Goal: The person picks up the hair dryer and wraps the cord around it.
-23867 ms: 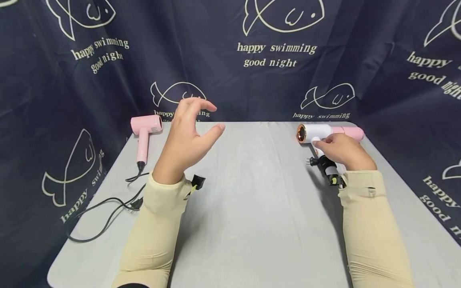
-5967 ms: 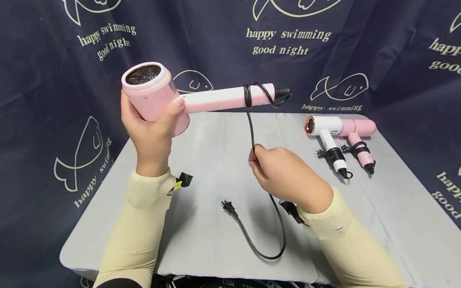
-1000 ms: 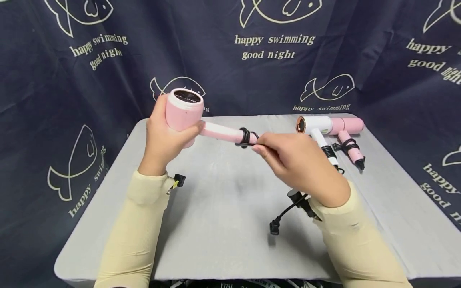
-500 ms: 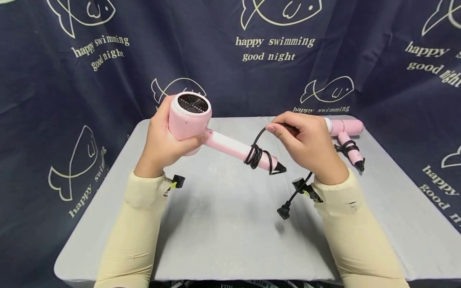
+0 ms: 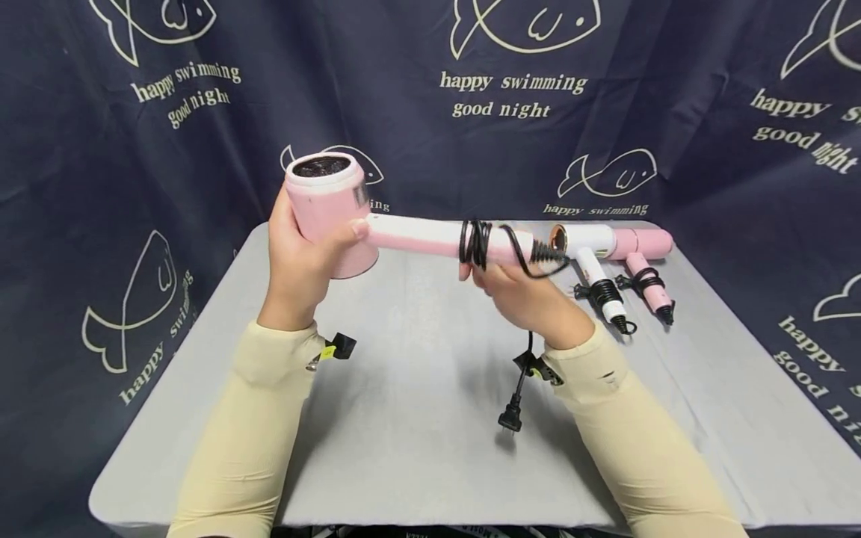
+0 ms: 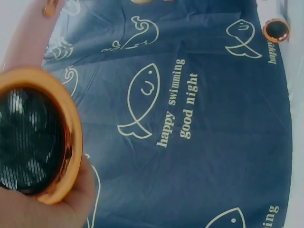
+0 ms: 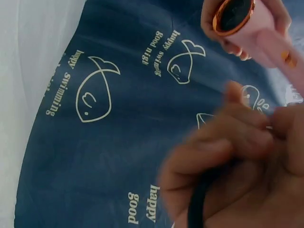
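Above the table, a pink hair dryer [image 5: 329, 217] is in my left hand [image 5: 289, 276], which grips it round its barrel. Its handle points right, nearly level, and its grille end faces up. In the left wrist view the copper-rimmed outlet [image 6: 71, 137] fills the left side. A black cord [image 5: 477, 243] is wound several times round the handle near its end. Just below these turns my right hand [image 5: 538, 302] holds the cord, partly hidden behind the handle. The right wrist view shows the blurred cord [image 7: 197, 199] passing through curled fingers. The plug [image 5: 510, 415] dangles below.
On the grey table [image 5: 403, 448], at the back right, lie a white hair dryer [image 5: 588, 243] and another pink hair dryer [image 5: 642, 246], end to end, cords wound on their handles. A dark blue curtain [image 5: 417, 172] printed with fish surrounds the table.
Over the last second my right hand carried the cord over the handle's end and down beneath it. The handle is more level. Much earlier, a pink dryer lay at the left with its cord loose.
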`<state>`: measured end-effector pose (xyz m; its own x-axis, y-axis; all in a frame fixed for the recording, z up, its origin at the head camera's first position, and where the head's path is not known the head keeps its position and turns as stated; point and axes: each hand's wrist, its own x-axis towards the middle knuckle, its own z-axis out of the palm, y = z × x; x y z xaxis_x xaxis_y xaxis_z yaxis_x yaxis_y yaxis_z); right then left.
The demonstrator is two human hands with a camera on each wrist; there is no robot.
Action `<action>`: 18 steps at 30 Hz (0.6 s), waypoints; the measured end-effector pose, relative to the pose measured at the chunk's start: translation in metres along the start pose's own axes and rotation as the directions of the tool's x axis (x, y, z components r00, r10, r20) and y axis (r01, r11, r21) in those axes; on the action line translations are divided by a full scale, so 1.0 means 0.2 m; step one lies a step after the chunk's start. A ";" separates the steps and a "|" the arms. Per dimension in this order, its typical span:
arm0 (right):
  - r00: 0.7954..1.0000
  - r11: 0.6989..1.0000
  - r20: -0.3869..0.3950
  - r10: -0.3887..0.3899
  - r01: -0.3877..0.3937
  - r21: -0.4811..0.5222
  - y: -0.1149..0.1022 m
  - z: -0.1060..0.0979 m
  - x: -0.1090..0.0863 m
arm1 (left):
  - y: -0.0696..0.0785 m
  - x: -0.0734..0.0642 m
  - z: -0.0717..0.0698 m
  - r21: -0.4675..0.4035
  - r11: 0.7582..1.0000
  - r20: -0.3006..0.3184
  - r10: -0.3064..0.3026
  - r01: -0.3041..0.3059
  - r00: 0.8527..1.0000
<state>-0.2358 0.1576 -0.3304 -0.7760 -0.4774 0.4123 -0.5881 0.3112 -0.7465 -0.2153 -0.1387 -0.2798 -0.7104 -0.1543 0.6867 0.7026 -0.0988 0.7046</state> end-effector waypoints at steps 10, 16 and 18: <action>0.918 0.898 0.312 0.243 -0.092 -0.429 -0.27 0.16 -0.06 | 0.08 -0.02 0.05 0.074 0.997 -0.213 0.046 -0.031 0.976; 0.940 0.881 0.278 0.196 -0.045 -0.470 -0.39 0.15 -0.12 | 0.07 -0.01 0.04 0.229 0.973 -0.222 0.078 -0.026 0.972; 0.954 0.885 0.254 0.160 -0.025 -0.464 -0.45 0.13 -0.15 | 0.04 -0.01 0.03 0.275 0.961 -0.226 0.080 -0.015 0.971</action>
<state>-0.1533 0.1230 -0.2890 -0.7764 -0.6143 0.1412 -0.6072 0.6689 -0.4287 -0.2084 -0.1339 -0.2736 -0.6242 -0.3799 0.6827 0.6751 0.1776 0.7160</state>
